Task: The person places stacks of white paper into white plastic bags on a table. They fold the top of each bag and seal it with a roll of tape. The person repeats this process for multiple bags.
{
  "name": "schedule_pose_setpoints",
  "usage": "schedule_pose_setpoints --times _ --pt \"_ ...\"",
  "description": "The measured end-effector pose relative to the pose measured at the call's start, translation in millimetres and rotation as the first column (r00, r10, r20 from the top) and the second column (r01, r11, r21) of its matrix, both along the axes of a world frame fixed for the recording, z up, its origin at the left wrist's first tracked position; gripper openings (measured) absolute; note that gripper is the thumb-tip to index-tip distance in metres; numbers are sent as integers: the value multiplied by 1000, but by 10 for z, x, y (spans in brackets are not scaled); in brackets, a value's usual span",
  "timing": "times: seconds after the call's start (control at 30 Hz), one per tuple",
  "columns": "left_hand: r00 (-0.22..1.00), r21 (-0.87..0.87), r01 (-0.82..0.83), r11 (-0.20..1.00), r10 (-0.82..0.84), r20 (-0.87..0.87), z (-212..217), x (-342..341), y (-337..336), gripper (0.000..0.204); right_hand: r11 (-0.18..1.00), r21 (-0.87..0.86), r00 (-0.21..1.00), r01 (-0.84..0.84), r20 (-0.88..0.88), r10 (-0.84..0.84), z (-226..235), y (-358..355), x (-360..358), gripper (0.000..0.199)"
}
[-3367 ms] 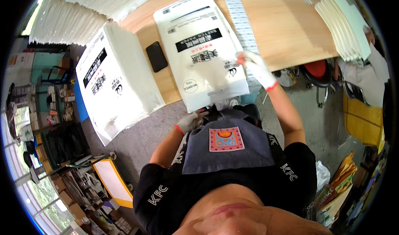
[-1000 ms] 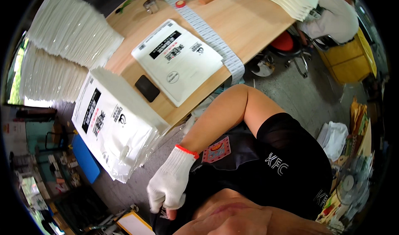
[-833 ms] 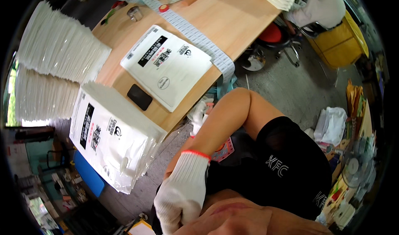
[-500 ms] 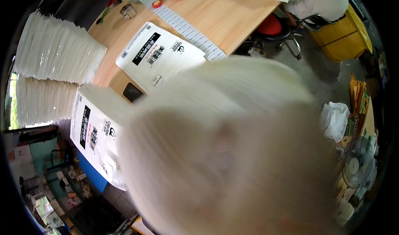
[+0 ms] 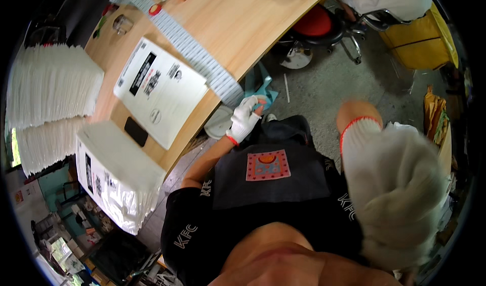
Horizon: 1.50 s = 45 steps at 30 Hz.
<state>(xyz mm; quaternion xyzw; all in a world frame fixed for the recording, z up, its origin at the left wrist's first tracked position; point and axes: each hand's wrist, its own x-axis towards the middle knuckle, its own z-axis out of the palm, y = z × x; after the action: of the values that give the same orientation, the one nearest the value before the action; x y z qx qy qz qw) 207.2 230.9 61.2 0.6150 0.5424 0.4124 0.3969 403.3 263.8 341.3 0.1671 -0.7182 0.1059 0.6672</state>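
My left hand, in a white knit glove with a red cuff and bare fingertips, is at the table's near corner with its fingers curled together. It is beside the end of a long strip of pale labels and a teal ribbon-like strip hanging by the edge; what the fingers hold is hidden. My right hand, also in a white glove with a red cuff, is raised close on the right, too blurred to show its fingers. Left of the strip lies a printed white bag stack.
A wooden table bears a black phone, a glass jar and a red-topped roll. Tall white stacks and a wrapped printed bundle stand at its left. A red stool and a yellow bin are beyond.
My gloved right hand, which blurred across the middle of the view, has moved off to the right. My left hand and lap now show, and the view has shifted.
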Motion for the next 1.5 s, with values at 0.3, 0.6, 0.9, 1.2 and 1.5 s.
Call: schedule_pose_setpoints --times 0.3,0.6,0.9,1.2,1.5 --pt "999 -50 43 998 -43 13 319 -91 952 20 960 151 771 236 572 -279 -845 663 230 29" --pt "864 -400 -74 913 259 432 -531 -326 2569 42 71 -714 714 697 700 30 -2151 2041 885 22" --pt "371 -601 136 788 522 768 -797 97 4570 35 -267 -937 926 224 291 -243 -3204 4832 2190 36" --pt "145 -569 54 821 557 818 -908 618 6685 32 -417 -909 837 10 235 -493 -3944 6965 2921 44" --pt "214 -709 -89 700 709 672 -1220 651 7283 27 -403 -914 826 -46 192 -531 -4105 6815 3082 45"
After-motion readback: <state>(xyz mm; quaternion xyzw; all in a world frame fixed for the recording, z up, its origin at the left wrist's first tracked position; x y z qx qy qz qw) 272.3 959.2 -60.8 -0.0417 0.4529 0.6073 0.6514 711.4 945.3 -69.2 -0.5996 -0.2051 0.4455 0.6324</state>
